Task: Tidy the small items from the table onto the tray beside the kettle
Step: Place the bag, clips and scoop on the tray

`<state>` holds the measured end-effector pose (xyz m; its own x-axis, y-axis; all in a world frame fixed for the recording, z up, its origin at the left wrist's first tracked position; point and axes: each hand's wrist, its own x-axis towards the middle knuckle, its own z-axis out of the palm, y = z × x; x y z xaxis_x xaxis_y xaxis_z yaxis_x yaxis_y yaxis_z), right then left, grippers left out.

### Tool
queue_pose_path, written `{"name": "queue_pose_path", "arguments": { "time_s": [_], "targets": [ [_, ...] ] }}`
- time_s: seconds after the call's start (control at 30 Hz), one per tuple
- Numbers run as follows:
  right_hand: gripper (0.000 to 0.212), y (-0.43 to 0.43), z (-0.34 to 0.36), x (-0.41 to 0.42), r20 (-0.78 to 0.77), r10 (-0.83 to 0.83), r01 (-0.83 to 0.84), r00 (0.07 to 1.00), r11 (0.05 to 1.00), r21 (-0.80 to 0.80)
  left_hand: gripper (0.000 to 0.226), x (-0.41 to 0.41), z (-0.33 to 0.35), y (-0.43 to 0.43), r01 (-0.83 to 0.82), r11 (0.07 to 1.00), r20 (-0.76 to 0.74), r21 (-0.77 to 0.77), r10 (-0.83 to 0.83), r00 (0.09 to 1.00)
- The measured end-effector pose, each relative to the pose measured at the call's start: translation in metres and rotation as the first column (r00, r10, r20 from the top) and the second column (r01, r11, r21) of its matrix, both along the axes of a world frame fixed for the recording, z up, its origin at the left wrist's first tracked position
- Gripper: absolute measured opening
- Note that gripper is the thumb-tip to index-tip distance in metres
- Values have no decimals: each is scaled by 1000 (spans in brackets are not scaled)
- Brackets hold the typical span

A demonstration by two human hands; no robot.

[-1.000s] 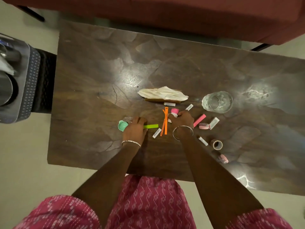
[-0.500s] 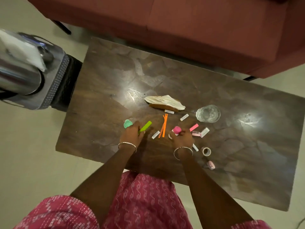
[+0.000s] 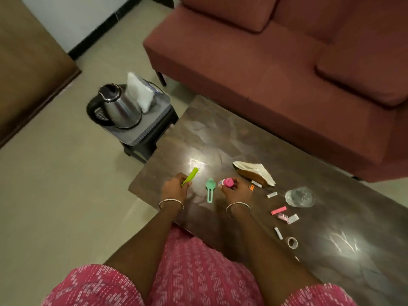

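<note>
My left hand [image 3: 175, 188] grips a lime green stick [image 3: 191, 175] above the table's left end. My right hand [image 3: 235, 189] holds a pink-capped item [image 3: 227, 182] and what looks like an orange strip [image 3: 252, 187], partly hidden by the fingers. A mint green clip [image 3: 210, 189] lies on the dark table [image 3: 220, 138] between my hands. The grey tray [image 3: 141, 133] carries a steel kettle [image 3: 119, 106] and a white bag [image 3: 139, 91] on a stool left of the table. Small white sachets [image 3: 271, 194], a pink stick [image 3: 278, 210] and tape rolls [image 3: 292, 242] lie to the right.
A glass [image 3: 299, 196] stands right of my right hand. A folded white cloth [image 3: 256, 170] lies over a brown object behind it. A dark red sofa [image 3: 287, 69] runs along the table's far side. A brown cabinet [image 3: 26, 62] stands at far left.
My head turned left, bringing the kettle and tray fully into view. Both hands lifted off the table with the green stick and the pink-capped item and shifted toward the table's left end.
</note>
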<state>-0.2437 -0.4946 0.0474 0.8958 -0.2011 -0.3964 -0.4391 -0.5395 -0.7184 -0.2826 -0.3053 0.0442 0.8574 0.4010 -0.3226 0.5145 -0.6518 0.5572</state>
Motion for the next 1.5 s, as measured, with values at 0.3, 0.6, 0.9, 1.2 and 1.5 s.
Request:
{"name": "queue_pose_path", "arguments": {
  "time_s": [0.3, 0.6, 0.9, 1.2, 1.5],
  "targets": [
    [26, 139, 9, 47, 18, 78, -78, 997, 997, -26, 23, 35, 9, 137, -97, 995, -1, 38, 97, 995],
    [27, 279, 2, 126, 59, 188, -184, 980, 981, -64, 15, 105, -15, 264, -123, 992, 24, 35, 122, 992],
    [29, 349, -53, 226, 60, 253, -243, 966, 960, -141, 15, 165, -64, 306, -81, 997, 31, -13, 82, 996],
    [22, 375, -134, 321, 111, 363, -300, 925, 878, -374, 17, 214, -133, 302, -23, 1000, -1, 1, 23, 1000],
    [26, 392, -183, 351, 33, 577, -446, 816, 666, -598, 19, 246, -185, 300, 29, 997, -2, 77, -29, 1000]
  ]
}}
